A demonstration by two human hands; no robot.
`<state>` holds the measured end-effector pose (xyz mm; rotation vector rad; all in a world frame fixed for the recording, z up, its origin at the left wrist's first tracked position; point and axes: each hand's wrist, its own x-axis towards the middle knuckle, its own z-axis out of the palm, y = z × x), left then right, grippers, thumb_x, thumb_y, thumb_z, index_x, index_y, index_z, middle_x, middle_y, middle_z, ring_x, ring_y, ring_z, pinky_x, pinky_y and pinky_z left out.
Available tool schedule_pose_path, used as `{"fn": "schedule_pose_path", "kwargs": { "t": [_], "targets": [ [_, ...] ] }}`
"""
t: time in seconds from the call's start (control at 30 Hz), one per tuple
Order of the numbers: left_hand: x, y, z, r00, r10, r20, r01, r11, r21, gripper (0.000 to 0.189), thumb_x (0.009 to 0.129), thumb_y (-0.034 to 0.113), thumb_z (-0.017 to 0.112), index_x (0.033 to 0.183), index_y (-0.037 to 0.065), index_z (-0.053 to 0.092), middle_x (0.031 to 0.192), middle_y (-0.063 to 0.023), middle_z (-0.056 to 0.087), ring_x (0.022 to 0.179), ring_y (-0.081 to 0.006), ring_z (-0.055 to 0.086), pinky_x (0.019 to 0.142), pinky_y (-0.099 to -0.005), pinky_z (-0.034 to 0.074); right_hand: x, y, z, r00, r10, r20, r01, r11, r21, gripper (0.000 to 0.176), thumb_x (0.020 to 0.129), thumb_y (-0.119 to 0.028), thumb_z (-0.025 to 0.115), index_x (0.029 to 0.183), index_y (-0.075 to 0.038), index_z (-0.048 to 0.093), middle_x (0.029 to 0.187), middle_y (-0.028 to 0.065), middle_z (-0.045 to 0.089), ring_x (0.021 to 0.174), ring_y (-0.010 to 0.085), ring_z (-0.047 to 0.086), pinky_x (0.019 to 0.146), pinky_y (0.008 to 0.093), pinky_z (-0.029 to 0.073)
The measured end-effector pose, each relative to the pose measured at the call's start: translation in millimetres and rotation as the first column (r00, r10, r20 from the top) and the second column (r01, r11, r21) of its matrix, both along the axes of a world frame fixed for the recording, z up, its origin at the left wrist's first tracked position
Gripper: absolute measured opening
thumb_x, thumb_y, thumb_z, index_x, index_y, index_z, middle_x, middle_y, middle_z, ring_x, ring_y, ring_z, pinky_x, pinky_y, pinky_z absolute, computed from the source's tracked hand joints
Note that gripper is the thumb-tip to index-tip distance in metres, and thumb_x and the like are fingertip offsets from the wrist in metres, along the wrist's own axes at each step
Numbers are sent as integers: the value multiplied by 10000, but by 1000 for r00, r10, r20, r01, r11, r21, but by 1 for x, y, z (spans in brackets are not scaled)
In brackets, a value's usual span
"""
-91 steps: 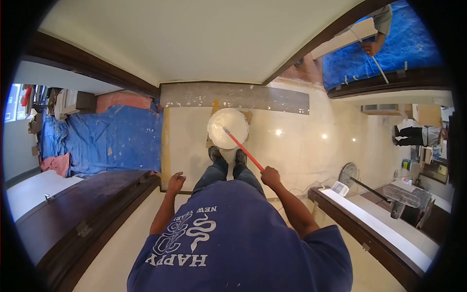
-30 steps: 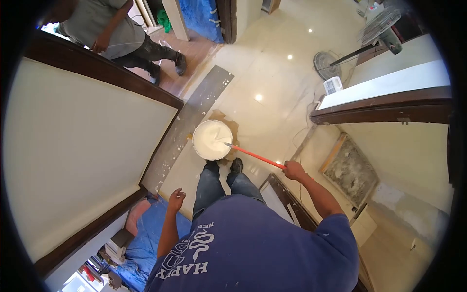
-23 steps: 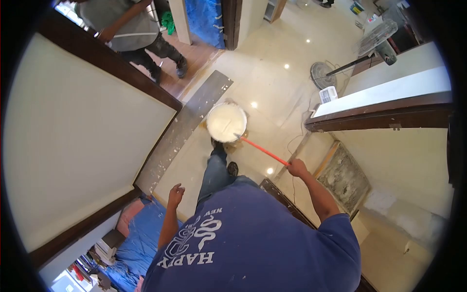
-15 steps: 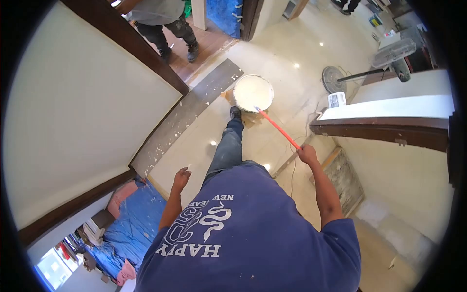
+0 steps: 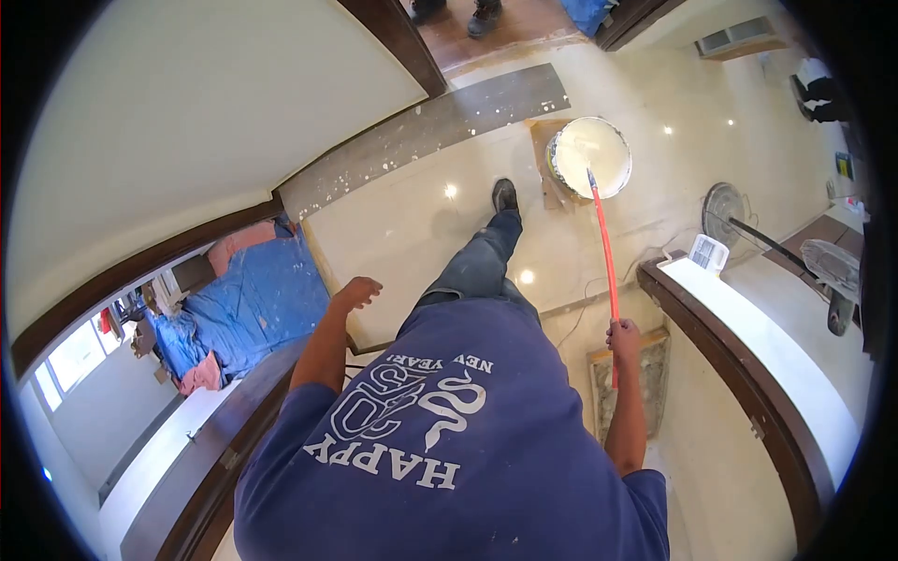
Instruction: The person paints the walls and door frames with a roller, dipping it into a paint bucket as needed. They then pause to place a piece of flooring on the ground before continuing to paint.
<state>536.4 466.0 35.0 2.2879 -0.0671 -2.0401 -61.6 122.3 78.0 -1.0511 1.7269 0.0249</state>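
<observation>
My right hand [image 5: 624,338] is closed round the lower part of a long red pole [image 5: 606,248]. The pole's far end dips into a round bucket [image 5: 613,140] of cream-coloured paint, where whatever is on its tip is hidden. Paint marks the bucket's rim, and under it lies a brown cardboard sheet [image 5: 545,154]. Out to the side, at waist height, my left hand [image 5: 358,294] hangs with fingers apart and holds nothing.
A paint-spotted grey strip [image 5: 393,140] runs along the wall. Dark-framed wall ends [image 5: 748,374] flank me. A standing fan [image 5: 725,213] and white container [image 5: 708,253] are at right. Blue sheeting [image 5: 248,299] lies at left. Two people's legs show at the top and far right.
The view has turned, so the bucket sits further right. The pole is more upright in view, with a stub now showing below my right hand. My foot is now farther from the bucket.
</observation>
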Motion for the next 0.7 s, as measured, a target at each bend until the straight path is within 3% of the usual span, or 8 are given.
{"fn": "schedule_pose_path", "kwargs": {
  "t": [0.2,0.3,0.4,0.47,0.7],
  "targets": [
    [2,-9,-1,1000,-1,15,-1,996,92,419,846,211,595,1256,129,629,1011,-45,666,750,-212,649,658,-395,537,15,-2,11,1000,-8,-27,10,998,59,223,945,-240,621,965,-19,600,702,38,604,526,101,550,458,247,428],
    [-2,-41,-13,999,-4,48,3,1000,21,437,840,208,602,1267,114,618,1000,-63,661,751,-210,645,659,-379,533,21,-4,16,999,-52,9,51,995,90,224,946,-237,621,967,-15,600,708,38,604,530,99,550,463,245,429],
    [-4,-68,-20,998,58,-24,-60,997,-51,470,864,234,613,1327,155,588,1134,-61,662,895,-234,657,722,-374,523,24,-1,18,994,-103,43,97,987,130,229,947,-237,621,970,-11,597,712,38,602,531,99,548,465,244,429],
    [-4,-74,-22,998,66,-11,-66,992,-105,478,863,230,613,1332,147,582,1137,-60,661,886,-226,650,729,-382,527,24,7,16,992,-116,51,108,985,136,231,949,-236,619,972,-7,596,714,39,601,534,98,547,465,243,429],
    [0,-19,-17,1000,27,9,-27,998,-57,501,857,213,615,1348,132,562,1137,-55,657,906,-215,654,757,-397,545,31,43,10,988,-147,57,138,982,128,224,946,-223,614,977,-2,595,716,45,602,527,103,542,452,245,428]
  ]
}}
